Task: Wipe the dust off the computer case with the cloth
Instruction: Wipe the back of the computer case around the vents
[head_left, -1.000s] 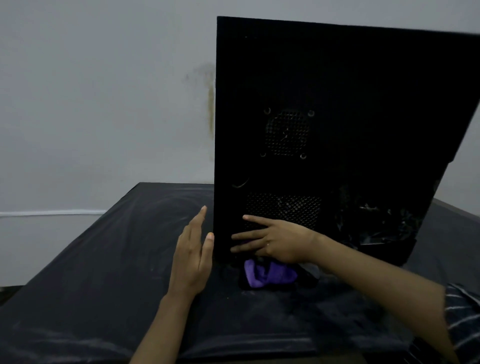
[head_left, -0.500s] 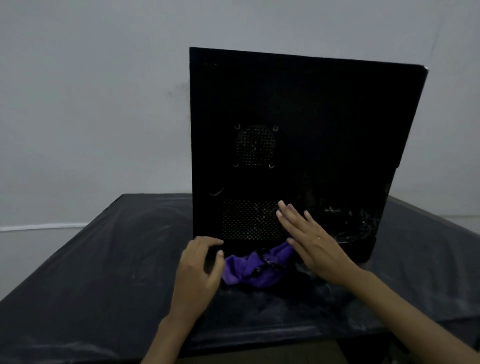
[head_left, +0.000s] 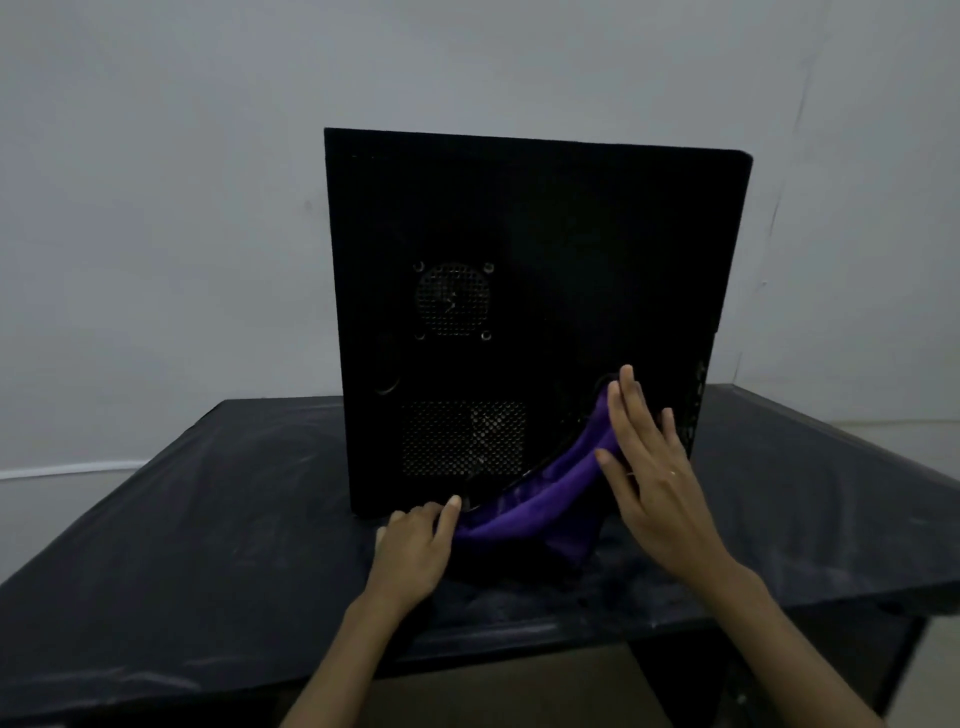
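Note:
A black computer case (head_left: 535, 249) stands upright on the dark table (head_left: 182, 545), its side panel with a round fan grille and a square mesh vent facing me. A purple cloth (head_left: 550, 499) stretches from the case's lower front edge up across the panel's lower right. My left hand (head_left: 415, 551) grips the cloth's lower end at the table. My right hand (head_left: 649, 467) lies with straight fingers over the cloth's upper end, pressing it against the panel.
The table is covered in a black, dusty sheet and its front edge runs just below my wrists. A pale wall (head_left: 156, 208) rises behind the case. Floor shows beneath the table at the bottom.
The view has pulled back. My left hand has taken hold of the cloth. My right hand has moved up and right along the panel, drawing the cloth out from a bunch into a long band.

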